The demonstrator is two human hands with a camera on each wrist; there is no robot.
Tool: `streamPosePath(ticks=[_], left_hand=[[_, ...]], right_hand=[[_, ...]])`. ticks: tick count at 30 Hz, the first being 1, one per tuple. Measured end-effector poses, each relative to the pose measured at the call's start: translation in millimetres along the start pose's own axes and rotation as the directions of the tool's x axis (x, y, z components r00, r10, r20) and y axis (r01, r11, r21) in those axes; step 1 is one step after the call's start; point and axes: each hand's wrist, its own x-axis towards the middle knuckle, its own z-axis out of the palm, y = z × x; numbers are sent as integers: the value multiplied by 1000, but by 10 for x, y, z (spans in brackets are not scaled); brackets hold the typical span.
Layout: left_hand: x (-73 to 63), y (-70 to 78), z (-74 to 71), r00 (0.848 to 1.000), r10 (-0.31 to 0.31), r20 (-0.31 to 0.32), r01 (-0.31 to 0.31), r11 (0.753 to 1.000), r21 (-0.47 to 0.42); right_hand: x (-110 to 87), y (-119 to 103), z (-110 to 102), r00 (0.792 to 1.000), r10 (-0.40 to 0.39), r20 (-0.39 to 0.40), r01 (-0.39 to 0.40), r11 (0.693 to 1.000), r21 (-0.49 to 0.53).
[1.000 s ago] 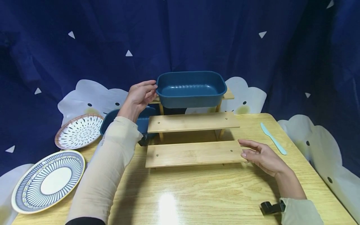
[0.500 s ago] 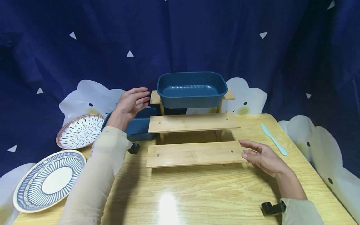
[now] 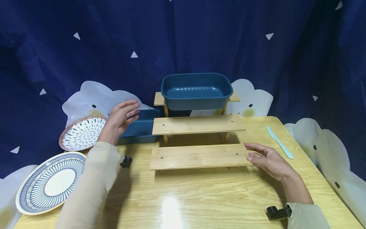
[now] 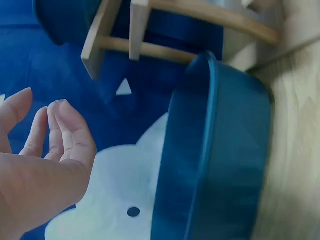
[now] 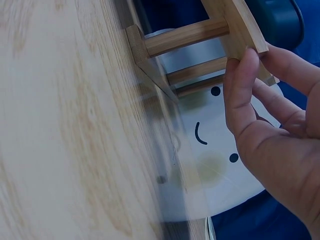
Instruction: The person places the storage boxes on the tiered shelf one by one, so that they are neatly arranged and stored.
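Observation:
A three-tiered wooden step rack stands on the table, with a dark blue rectangular basin on its top tier. My right hand pinches the right end of the lowest board; the right wrist view shows thumb and fingertips on that board end. Left of the rack, my left hand is held in the air with relaxed fingers and nothing in it. It overlaps a second blue basin on the table, partly hidden by hand and rack. In the left wrist view this basin is beside the hand, apart from it.
On the left lie a speckled plate with a brown rim and a larger blue-and-white plate, partly behind the left sleeve. A pale turquoise knife lies on the right of the table. A dark blue patterned curtain hangs behind.
My left hand has let go of the upper basin's left rim and moved left and down toward the second basin. The upper basin stays on the top tier; my right hand keeps its place.

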Motion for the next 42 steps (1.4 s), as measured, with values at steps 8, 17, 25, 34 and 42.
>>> streamPosePath(ticks=[8,17,25,34,42], left_hand=[[-149,-42,-307,1000,12,12,-12,1000,0],[-261,-131,-665,998,20,-56,-22,999,-31],[-275,-204,-915,989,-25,-146,11,995,-98],[-272,-266,-1117,974,-46,-224,18,992,-125],[-232,-294,-1233,948,-95,-305,78,995,-66]], right_hand=[[14,-6,-1,1000,-2,3,2,1000,20],[20,-14,-10,1000,0,-5,0,1000,23],[14,-15,-7,1000,-2,-10,3,1000,31],[6,-8,-1,1000,22,-6,-22,999,28],[-6,-4,-2,1000,15,-5,-15,1000,27]])
